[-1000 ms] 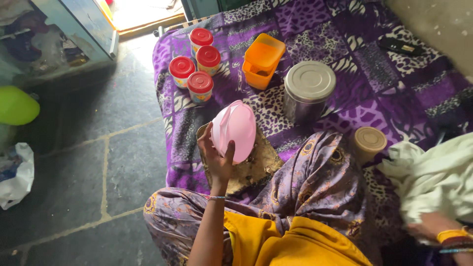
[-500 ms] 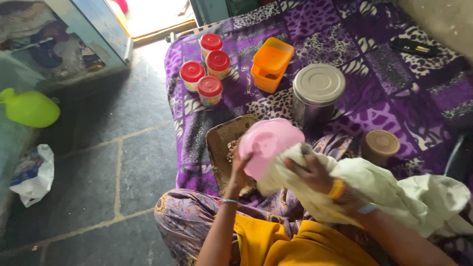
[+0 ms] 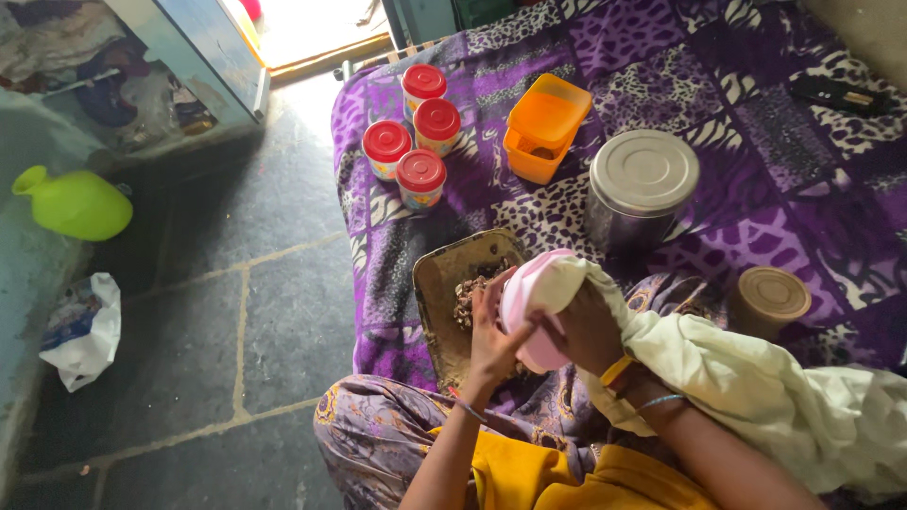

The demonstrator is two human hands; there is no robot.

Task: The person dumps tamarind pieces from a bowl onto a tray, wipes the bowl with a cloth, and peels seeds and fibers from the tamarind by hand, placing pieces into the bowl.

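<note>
My left hand (image 3: 491, 332) grips a pink round lid (image 3: 525, 312) by its left edge, holding it upright over my lap. My right hand (image 3: 588, 331) presses a pale cream cloth (image 3: 746, 378) against the lid's right face and top; the cloth trails off to the right over my forearm. Just behind the lid lies a metal tray (image 3: 444, 283) with brown bits in it, resting on the purple patterned bedspread (image 3: 737, 85).
Several red-lidded jars (image 3: 416, 142), an orange box (image 3: 545, 125), a steel tin (image 3: 640, 184), a small brown-lidded container (image 3: 770, 297) and a dark remote (image 3: 841, 94) lie on the bed. A green jug (image 3: 74, 200) and white bag (image 3: 83, 331) sit on the stone floor.
A second ago only my left hand held the lid up. My right hand came in from the right with the cloth and now covers the lid's top and side.
</note>
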